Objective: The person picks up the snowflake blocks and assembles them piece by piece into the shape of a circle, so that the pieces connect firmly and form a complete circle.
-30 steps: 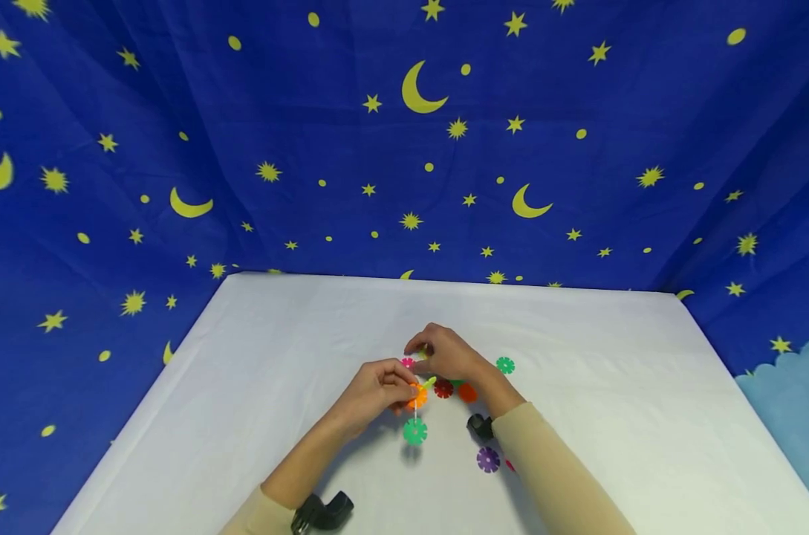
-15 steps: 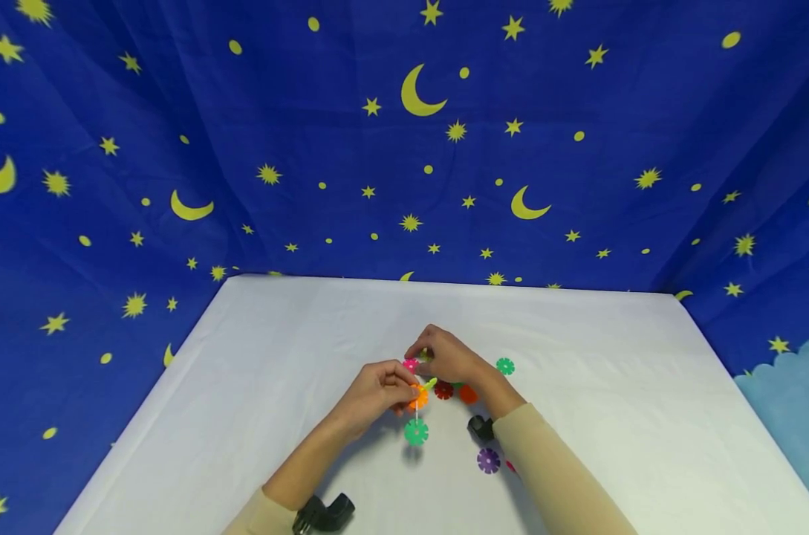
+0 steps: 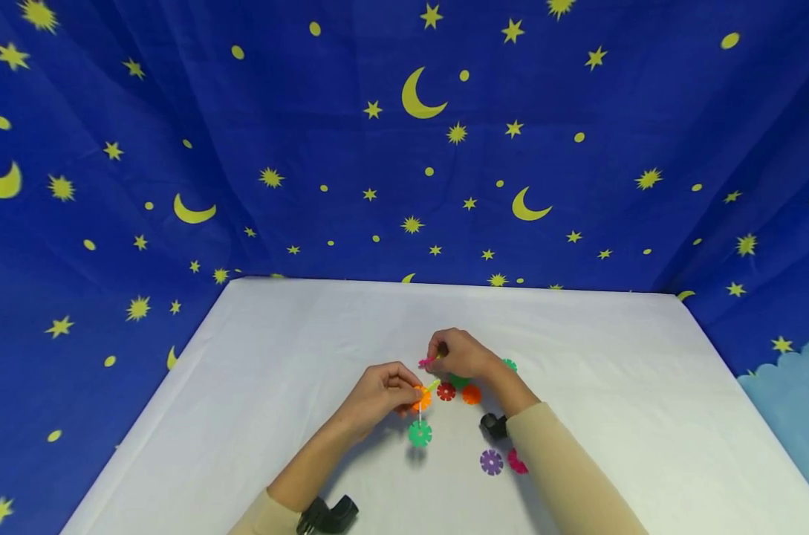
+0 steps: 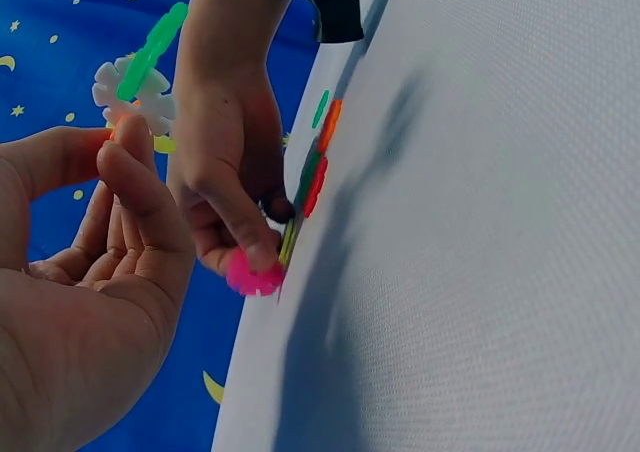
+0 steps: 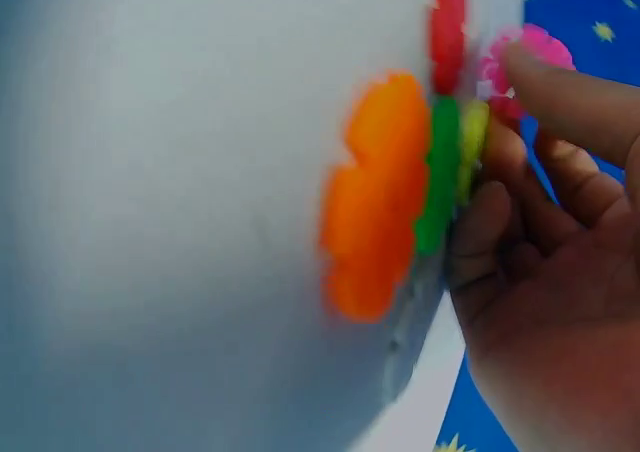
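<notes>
My left hand pinches an orange interlocking disc between thumb and fingers. Joined to it are a white disc, a green disc hanging above the table, and a yellow-green disc seen nearly edge-on. Just beyond, my right hand holds a pink notched disc by thumb and fingertips; its toothed rim shows in the right wrist view. A yellow disc lies close by those fingers, partly hidden by the hand in the head view.
On the white table, red, orange and green discs lie beneath my right hand. Another green disc is behind the wrist. Purple and pink-red discs sit nearer me, beside the right sleeve. A starry blue cloth encloses the table.
My right hand has moved slightly right with the pink disc, which has turned from face-on to nearly edge-on in the head view. The left hand keeps its grip almost in place.
</notes>
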Demonstrator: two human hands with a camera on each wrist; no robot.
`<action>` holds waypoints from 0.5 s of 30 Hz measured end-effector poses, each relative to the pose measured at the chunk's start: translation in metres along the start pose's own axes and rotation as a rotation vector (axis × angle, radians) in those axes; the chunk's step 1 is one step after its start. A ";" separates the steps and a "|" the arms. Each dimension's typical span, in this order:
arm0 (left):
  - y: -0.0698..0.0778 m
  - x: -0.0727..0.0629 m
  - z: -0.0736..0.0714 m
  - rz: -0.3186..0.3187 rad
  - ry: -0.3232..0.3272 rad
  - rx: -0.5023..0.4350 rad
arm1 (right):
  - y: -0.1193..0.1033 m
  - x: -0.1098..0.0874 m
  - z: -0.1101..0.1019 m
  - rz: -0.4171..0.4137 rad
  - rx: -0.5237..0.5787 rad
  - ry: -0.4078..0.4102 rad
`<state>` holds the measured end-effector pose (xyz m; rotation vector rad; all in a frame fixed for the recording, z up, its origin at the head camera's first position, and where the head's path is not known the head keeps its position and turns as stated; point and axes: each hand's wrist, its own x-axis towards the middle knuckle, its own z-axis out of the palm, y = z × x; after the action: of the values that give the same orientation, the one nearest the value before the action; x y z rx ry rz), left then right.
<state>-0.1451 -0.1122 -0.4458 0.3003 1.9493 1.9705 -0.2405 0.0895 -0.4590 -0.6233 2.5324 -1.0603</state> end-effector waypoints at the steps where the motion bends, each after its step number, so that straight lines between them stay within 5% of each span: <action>1: 0.000 0.000 0.000 0.000 0.002 0.002 | 0.002 -0.001 -0.002 -0.002 0.018 0.002; 15: 0.002 -0.002 0.002 0.003 -0.001 -0.021 | 0.007 -0.019 -0.014 0.026 0.192 0.193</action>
<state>-0.1427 -0.1107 -0.4432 0.2984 1.9269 1.9913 -0.2325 0.1124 -0.4525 -0.4540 2.5468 -1.3942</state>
